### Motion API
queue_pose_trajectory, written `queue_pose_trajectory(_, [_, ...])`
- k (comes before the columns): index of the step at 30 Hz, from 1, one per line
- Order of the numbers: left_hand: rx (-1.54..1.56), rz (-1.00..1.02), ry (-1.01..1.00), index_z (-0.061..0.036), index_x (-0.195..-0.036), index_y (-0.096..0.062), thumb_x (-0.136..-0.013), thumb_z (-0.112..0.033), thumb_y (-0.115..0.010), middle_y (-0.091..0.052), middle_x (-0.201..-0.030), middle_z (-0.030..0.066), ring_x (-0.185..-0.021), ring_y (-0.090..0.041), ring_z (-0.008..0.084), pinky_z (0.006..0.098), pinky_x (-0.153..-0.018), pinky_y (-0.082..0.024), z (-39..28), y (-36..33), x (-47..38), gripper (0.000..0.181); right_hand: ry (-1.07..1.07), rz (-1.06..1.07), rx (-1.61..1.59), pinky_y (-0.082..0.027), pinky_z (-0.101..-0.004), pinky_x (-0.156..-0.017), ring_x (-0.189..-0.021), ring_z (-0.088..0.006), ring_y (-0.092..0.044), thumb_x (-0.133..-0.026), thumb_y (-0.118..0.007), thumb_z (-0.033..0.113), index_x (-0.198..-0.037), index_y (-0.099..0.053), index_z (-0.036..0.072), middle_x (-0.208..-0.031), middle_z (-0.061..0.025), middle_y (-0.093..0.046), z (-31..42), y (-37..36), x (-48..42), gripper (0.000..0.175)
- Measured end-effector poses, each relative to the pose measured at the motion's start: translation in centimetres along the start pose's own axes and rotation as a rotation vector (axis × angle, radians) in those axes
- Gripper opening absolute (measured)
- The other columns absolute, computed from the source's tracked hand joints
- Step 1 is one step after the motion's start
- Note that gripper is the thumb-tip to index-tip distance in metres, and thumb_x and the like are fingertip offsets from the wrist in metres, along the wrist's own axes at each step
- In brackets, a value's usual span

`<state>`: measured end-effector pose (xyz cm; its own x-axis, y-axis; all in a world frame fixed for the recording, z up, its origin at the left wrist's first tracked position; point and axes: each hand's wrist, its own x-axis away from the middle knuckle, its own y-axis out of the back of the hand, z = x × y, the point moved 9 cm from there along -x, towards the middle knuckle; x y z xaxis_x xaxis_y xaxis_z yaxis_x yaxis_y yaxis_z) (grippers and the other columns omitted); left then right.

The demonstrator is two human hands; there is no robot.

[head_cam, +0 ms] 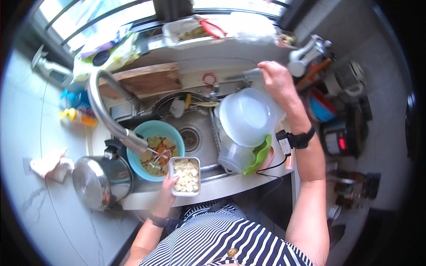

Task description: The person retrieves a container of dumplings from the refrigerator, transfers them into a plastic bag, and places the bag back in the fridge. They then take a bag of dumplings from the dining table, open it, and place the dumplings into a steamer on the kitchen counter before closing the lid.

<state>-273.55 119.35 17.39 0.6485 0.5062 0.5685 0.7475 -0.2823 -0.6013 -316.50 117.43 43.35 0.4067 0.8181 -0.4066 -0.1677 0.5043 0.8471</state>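
My left hand (168, 189) grips a small rectangular white container (199, 179) by its left side, with the thumb over the rim. Pale pieces that look like peeled garlic cloves (186, 176) fill it. The container is above the sink's front edge, beside a turquoise basin (132, 163) holding vegetable scraps and water. My right hand (278, 78) is stretched out to the back right of the sink, fingers bent. A narrow bluish-grey utensil (251, 73) extends left from its fingertips; blur hides what kind it is.
A gooseneck faucet (100, 103) arches over the basin. Translucent plastic bowls (246, 116) and a green item (261, 156) crowd the sink's right side. A steel pot (103, 181) lies left. A wooden board (146, 79) leans behind. Red-handled scissors (213, 29) rest on the sill.
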Motion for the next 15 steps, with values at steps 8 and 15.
queue_pose_trajectory(8, [-0.179,0.181,0.036,0.0034,-0.132,-0.043,-0.079,-0.019,-0.059,-0.058,-0.121,0.0183,-0.106,-0.063,0.0306,0.0416,-0.091,-0.053,-0.8,-5.4,-0.6,0.060,-0.502,-0.201,-1.326,-0.040,-0.0168,-0.052,-0.055,-0.0052,-0.048,-0.091,-0.052,0.014,-0.136,-0.044,0.004,-0.078,-0.0035,-0.061,0.4,7.9,17.1,0.047])
queue_pose_trajectory(15, [-0.521,0.477,0.251,0.0018,-0.138,-0.036,-0.079,-0.022,-0.061,-0.055,-0.127,0.0193,-0.111,-0.060,0.0289,0.0407,-0.095,-0.050,5.6,-13.8,-0.3,0.069,-0.699,-0.360,-1.526,-0.036,-0.0187,-0.048,-0.050,-0.0075,-0.043,-0.089,-0.053,0.012,-0.116,-0.048,0.004,-0.074,-0.0033,-0.053,-0.7,5.5,31.3,0.029])
